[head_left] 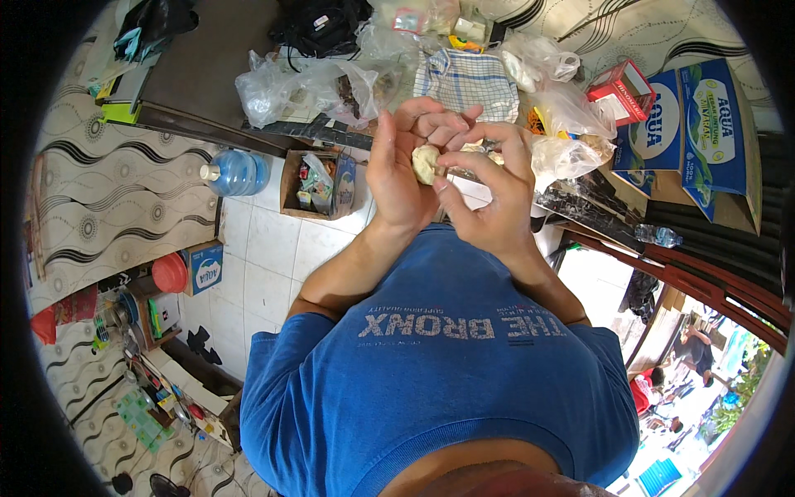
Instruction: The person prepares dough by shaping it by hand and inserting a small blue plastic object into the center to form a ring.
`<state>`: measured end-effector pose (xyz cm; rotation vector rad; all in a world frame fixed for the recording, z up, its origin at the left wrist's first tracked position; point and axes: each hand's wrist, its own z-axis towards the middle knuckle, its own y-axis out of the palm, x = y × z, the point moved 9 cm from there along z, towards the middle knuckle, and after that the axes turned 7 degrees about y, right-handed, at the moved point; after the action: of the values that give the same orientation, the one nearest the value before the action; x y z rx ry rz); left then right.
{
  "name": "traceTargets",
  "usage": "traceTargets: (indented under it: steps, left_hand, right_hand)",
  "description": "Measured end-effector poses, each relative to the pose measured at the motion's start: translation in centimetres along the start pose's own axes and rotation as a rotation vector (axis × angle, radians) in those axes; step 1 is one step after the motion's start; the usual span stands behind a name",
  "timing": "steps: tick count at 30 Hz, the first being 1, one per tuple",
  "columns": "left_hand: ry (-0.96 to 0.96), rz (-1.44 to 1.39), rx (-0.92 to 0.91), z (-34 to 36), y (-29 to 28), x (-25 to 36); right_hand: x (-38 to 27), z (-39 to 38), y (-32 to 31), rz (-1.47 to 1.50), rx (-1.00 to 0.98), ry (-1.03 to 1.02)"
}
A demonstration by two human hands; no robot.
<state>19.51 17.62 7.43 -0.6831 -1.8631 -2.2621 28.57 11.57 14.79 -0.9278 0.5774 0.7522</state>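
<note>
My left hand (397, 186) is cupped upward, its fingers curled, with a pale, dough-like lump (426, 166) at its palm. The thumb and index finger of my right hand (497, 190) reach onto the lump from the right, gripping it. Behind my hands lies a cluttered dark counter (321, 131) with a blue-checked cloth (464, 74) and crumpled clear plastic bags (273, 91). Pale material beyond my right fingers is partly hidden.
A blue water jug (240, 172) and a box of packets (294, 190) stand at left. Blue cardboard boxes (712, 186), a red carton (621, 87) and a small bottle (658, 236) are at right. Several people (696, 356) are visible through the doorway, lower right.
</note>
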Motion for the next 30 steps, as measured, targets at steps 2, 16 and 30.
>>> traceTargets:
  steps: [2, 16, 30]
  left_hand:
    - [-0.014, -0.057, 0.024, 0.1, -0.3, -0.1]
    - [-0.147, -0.351, 0.180, -0.2, -0.9, -1.5]
    - [0.035, 0.133, -0.150, -0.2, 1.6, 0.3]
  right_hand:
    - [-0.6, -0.1, -0.1, -0.024, 0.028, -0.073]
    - [-0.7, -0.9, -0.4, -0.115, 0.183, -0.172]
    - [1.0, -0.5, 0.1, 0.060, 0.126, 0.019]
